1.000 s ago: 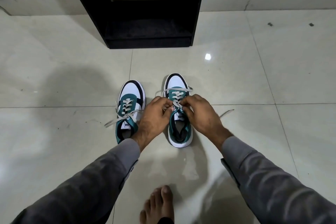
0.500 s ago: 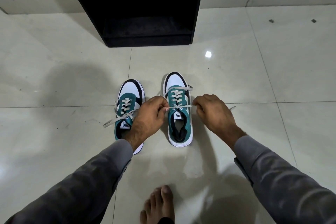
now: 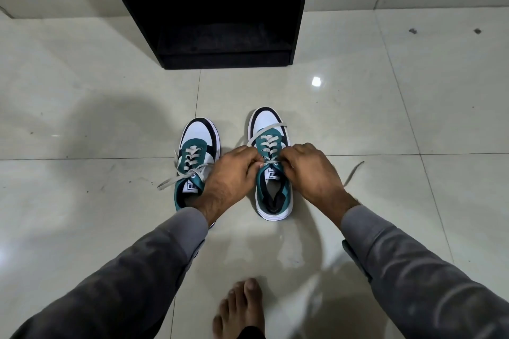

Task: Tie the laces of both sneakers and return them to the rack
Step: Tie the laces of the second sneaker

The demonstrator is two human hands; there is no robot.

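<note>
I count two sneakers, frame centre, on floor tile [image 3: 358, 118]: left sneaker [image 3: 197, 151] untied. Left hand [image 3: 231, 176] and right hand [image 3: 311, 170] pinch laces [image 3: 271, 146] over right sneaker [image 3: 272, 195]. One black rack [image 3: 220, 8], top centre.

Both hands close back in over the right sneaker [image 3: 272, 170]; left hand [image 3: 234, 176] and right hand [image 3: 311, 173] nearly meet at its laces [image 3: 268, 146].

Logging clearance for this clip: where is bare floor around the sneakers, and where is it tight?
Bare tile lies between the rack and the sneaker toes, and wide to either side. Crowded: the gap between the left sneaker and right sneaker, filled by the left hand; the right hand and a trailing lace.
</note>
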